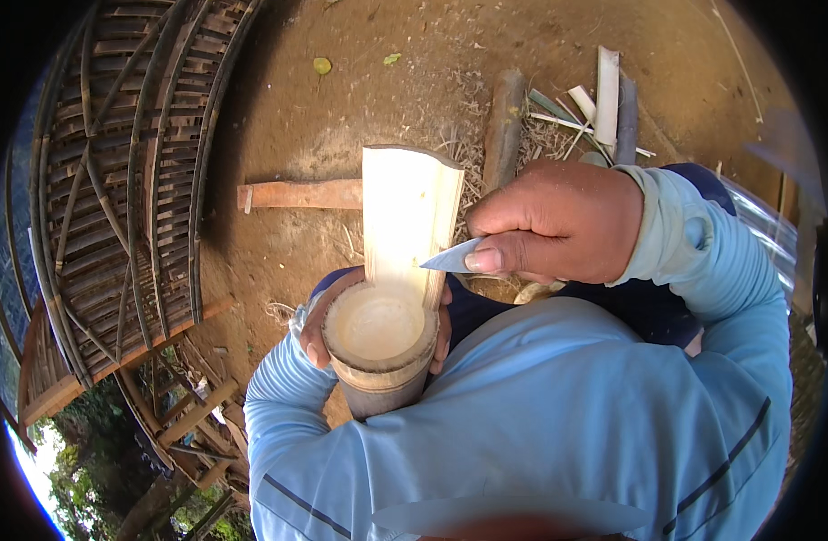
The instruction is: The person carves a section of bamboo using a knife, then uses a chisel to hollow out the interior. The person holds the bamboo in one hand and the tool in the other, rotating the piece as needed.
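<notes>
A bamboo container stands near my belly, its round opening facing up. A tall pale strip of the bamboo wall rises from its far side. Around the container wraps my left hand, with fingers showing on both sides; the rest of this hand is hidden behind the bamboo. My right hand grips a knife, its handle covered by the fist. The pointed grey blade juts leftward, its tip at the right part of the tall strip, just above the opening. Whether it touches the strip I cannot tell.
Beyond the strip, a flat reddish wooden piece lies on the dirt ground. Bamboo offcuts, a round length and curled shavings lie ahead of my right hand. A slatted bamboo structure stands at the left.
</notes>
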Tool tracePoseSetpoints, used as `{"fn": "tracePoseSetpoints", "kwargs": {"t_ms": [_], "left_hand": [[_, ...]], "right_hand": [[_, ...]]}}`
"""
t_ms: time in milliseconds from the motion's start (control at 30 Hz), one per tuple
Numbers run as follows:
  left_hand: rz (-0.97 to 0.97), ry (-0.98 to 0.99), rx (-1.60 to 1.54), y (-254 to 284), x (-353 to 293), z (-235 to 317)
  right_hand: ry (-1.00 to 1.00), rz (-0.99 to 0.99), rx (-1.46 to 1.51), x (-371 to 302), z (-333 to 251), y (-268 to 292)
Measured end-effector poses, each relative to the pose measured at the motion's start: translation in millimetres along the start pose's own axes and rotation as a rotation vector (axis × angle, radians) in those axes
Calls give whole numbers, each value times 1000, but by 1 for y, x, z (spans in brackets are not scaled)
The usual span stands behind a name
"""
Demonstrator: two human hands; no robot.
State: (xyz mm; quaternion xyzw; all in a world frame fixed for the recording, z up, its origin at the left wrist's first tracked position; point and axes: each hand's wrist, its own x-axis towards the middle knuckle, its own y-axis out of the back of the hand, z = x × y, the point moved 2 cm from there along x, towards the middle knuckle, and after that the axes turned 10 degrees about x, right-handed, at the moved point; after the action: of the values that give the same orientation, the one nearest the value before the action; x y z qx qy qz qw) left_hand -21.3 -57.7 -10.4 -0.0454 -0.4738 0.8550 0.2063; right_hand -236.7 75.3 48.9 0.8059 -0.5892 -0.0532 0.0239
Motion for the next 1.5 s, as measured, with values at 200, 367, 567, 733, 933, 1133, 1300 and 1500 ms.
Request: {"fn": "tracePoseSetpoints", "kwargs": {"t_ms": [200,367,567,733,933,1133,1300,1500], "left_hand": [[-23,-4,-11,4,0,-1],[23,7,-14,1,-3,0],[-41,-2,13,8,0,3],[-4,13,-23,7,-5,3],[3,35,-37,8,-7,6],[7,29,-25,7,-9,9],[-48,6,-19,11,-8,9],[-57,-13,-7,12,-9,7]], "right_hand": [[-63,-6,102,1,2,1],[-145,30,219,0,-2,10],[-110,-23,133,4,4,7],[-162,-57,198,6,1,8],[-103,-61,177,12,5,5],[-26,-34,98,16,8,8],[-112,274,300,12,5,26],[-68,242,336,0,-8,33]]}}
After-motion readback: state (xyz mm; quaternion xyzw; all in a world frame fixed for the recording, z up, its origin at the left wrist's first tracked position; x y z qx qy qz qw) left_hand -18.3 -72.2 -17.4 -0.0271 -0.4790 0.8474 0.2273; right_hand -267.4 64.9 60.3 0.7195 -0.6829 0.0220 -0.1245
